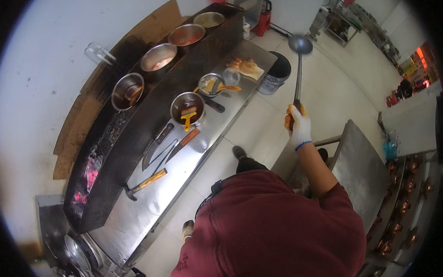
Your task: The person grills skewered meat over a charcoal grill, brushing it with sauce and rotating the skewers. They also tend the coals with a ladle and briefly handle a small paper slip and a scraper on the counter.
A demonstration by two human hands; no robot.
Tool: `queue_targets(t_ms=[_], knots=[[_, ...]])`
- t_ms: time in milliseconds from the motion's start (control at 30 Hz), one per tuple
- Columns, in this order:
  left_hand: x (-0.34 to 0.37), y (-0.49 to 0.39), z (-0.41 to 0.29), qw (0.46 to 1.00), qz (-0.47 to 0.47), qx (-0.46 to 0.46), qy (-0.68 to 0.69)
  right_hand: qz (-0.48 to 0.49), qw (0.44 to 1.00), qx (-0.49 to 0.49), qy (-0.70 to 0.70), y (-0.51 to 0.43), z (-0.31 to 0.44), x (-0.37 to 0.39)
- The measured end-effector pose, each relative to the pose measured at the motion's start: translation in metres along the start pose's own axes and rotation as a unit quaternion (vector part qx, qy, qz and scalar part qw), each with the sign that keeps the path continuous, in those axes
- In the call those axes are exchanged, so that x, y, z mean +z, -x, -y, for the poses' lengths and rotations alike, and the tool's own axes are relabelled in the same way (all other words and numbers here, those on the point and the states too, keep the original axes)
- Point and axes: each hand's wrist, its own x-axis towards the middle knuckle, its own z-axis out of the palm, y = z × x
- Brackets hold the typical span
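In a white knit glove with yellow-orange fingertips, my right hand (299, 122) grips the dark handle of a long metal ladle (299, 62). The ladle's round bowl points away from me over the tiled floor. My left hand (187, 230), gloved, hangs low by my side; my sleeve hides most of it. Left of me, a steel counter (182, 169) carries a claw hammer (146, 183), a wooden-handled knife (183, 144), a dark-handled knife (158, 142) and metal tongs (166, 155). A yellow brush (188, 117) stands in a steel pot (173, 111) of dark liquid.
A long charcoal trough (116, 171) holds glowing coals (91, 174) and several steel bowls (159, 56). A bowl with brushes (206, 84) stands on the counter. Ahead is a black bucket (272, 83). A steel panel (361, 163) stands right, beside racks of reddish-brown items (405, 205). A distant person (405, 86) is visible.
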Motion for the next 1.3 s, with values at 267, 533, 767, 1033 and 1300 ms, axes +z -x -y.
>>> queue_targets(t_ms=[267,533,767,1033,1300], knots=[[0.043,0.021,-0.071,0.998,-0.017,-0.024,-0.049,-0.125,0.955,0.265,-0.047,-0.159,-0.087,-0.163],[0.155,0.15,-0.194,0.984,-0.029,-0.045,-0.172,-0.034,0.962,0.267,-0.034,-0.377,-0.105,-0.194],[0.23,0.239,-0.258,0.996,-0.034,-0.065,0.043,0.064,0.781,-0.16,0.6,-0.417,-0.092,-0.089],[0.267,0.268,-0.232,0.994,-0.064,-0.081,0.045,0.114,0.747,-0.222,0.616,-0.397,-0.139,-0.048],[0.249,0.259,-0.284,0.975,-0.078,-0.116,0.172,0.38,0.626,-0.429,0.528,-0.315,-0.104,0.043]])
